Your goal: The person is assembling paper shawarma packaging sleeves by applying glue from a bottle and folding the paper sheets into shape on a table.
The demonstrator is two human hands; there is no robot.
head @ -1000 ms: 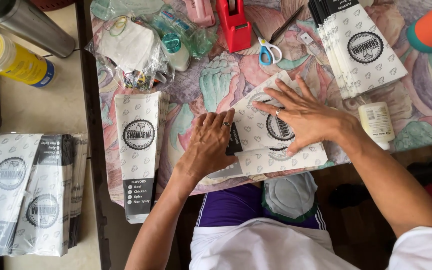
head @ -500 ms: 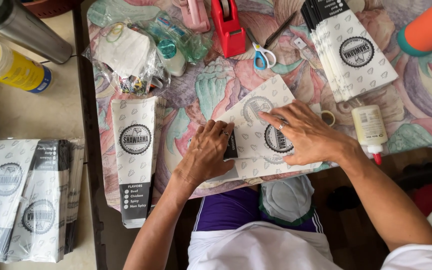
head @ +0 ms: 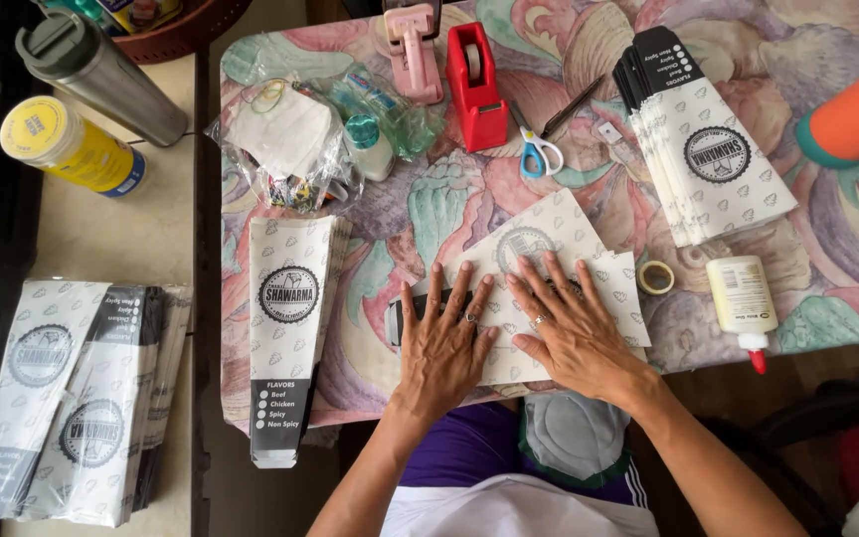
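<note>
Now both hands (head: 509,333) flat, fingers spread, on the paper sleeve (head: 549,249).

Home craft table: floral tablecloth (head: 390,214), glue bottle (head: 741,298), printed paper sleeve stacks (head: 708,149).

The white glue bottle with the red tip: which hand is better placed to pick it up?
The right hand, probably. It lies flat on the white printed paper sheet, on the same side as the white glue bottle with the red tip. The left hand presses the sheet farther away and would have to cross over.
</note>
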